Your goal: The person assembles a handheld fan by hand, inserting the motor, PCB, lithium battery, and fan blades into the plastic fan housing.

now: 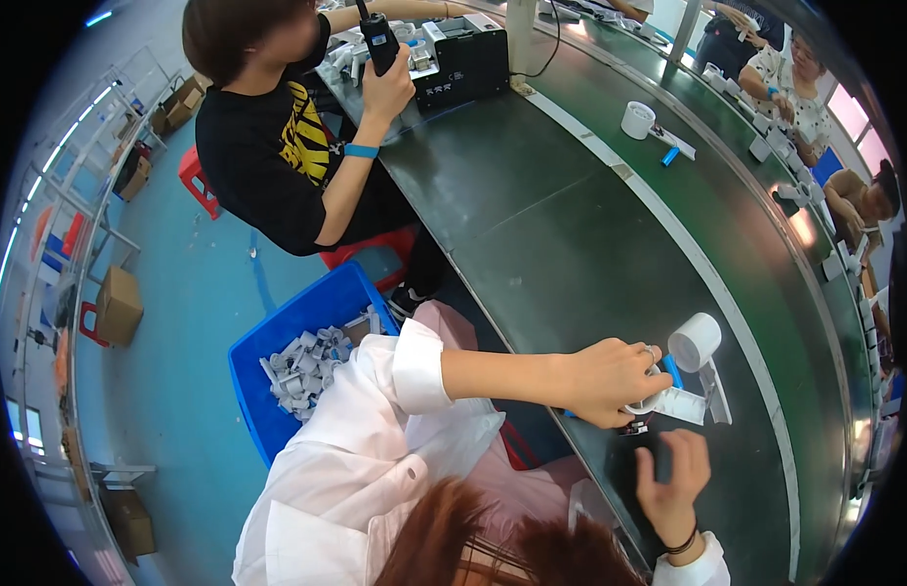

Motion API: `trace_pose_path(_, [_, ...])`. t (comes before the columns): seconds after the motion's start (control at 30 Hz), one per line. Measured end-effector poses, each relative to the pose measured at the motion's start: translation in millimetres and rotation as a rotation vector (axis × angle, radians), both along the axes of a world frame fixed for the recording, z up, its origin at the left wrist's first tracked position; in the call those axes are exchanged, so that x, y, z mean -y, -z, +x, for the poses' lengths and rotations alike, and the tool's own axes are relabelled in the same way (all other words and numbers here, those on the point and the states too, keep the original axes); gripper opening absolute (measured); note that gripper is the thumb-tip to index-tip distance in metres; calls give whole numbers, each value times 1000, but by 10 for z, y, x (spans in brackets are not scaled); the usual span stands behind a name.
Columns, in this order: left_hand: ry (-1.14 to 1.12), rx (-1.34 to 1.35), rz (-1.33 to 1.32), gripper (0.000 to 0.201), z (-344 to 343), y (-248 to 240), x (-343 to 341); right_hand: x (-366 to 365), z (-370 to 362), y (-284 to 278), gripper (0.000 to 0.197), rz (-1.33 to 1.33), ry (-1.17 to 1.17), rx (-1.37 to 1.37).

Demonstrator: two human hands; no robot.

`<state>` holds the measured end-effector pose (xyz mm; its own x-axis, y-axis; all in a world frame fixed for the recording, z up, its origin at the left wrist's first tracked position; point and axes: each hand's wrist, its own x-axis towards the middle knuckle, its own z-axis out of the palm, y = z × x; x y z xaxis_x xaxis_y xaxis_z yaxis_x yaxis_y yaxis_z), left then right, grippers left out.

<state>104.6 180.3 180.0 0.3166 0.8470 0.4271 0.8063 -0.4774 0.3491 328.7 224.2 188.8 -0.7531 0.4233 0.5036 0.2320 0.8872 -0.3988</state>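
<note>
My left hand reaches across the bench, fingers closed on a white plastic housing. A small dark part with what looks like wiring shows just below those fingers. Beside the hand lies a short blue cylinder, partly hidden by the fingers. A white round cup-shaped part and a narrow white plastic strip are just right of the housing; whether they join it I cannot tell. Nearer to me, my right hand hovers over the bench, thumb and fingers apart, with nothing visible in it.
A blue bin of white plastic parts stands on the floor at my left. Farther along the green bench, a co-worker holds a black handheld device by a black box. Another white part set lies beyond the pale strip.
</note>
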Motion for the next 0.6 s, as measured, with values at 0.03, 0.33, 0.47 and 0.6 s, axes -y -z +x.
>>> trace_pose_path(0.03, [-20,29,30,54,40,19,4,52,13,65,34,-144,-14,35])
trace_pose_path(0.33, [-79,192,74,53,281,-1,68,40,-123,182,36,-619,288,-28])
trace_pose_path(0.47, [-40,220,88,55,341,48,29,-58,22,286,16,-851,225,-129])
trace_pose_path(0.6, [-49,243,75,53,300,77,12,-228,130,303,18,-1171,107,-304])
